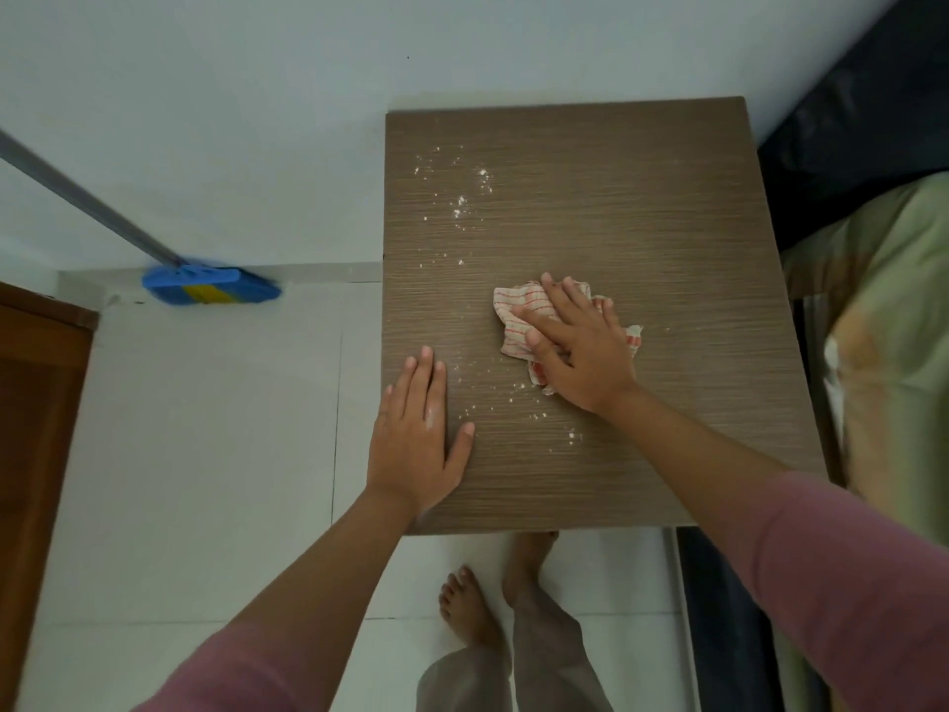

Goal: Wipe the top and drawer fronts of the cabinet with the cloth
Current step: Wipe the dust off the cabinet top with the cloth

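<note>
I look down on the brown wood-grain cabinet top (642, 208). White powder specks (459, 203) are scattered over its left half and near the front. A crumpled white cloth with red stripes (516, 321) lies near the middle of the top. My right hand (580, 346) presses flat on the cloth, fingers spread. At the cabinet's front left edge my left hand (418, 434) rests flat with nothing in it. The drawer fronts are hidden below the top.
A blue and yellow broom (210, 285) leans against the white wall to the left. A brown wooden door (36, 429) stands at far left. A bed with a green cover (893, 321) adjoins the cabinet's right side. My bare feet (472, 603) stand on white floor tiles.
</note>
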`<state>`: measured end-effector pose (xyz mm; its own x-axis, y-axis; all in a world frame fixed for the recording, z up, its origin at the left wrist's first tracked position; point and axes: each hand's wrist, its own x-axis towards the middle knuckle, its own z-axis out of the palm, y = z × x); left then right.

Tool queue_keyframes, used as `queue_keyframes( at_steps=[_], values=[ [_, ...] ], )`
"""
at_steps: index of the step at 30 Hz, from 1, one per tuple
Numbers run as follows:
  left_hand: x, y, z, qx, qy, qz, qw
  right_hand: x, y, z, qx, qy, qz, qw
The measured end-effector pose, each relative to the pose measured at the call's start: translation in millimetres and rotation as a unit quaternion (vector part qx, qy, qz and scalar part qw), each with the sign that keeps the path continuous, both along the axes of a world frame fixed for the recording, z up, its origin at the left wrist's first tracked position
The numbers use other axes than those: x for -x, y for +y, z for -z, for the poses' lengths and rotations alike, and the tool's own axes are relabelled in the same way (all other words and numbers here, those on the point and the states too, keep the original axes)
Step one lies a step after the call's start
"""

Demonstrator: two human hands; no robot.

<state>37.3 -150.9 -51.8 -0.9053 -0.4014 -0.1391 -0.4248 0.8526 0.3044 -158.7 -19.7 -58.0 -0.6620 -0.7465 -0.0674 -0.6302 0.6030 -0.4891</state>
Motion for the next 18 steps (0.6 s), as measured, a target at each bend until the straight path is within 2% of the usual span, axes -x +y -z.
queue_keyframes(
  at_steps=[18],
  values=[
    [0, 1, 7, 0.023, 0.042, -0.004, 0.999, -74, 51, 1, 0.001, 0.017, 0.005, 1.000]
  ],
)
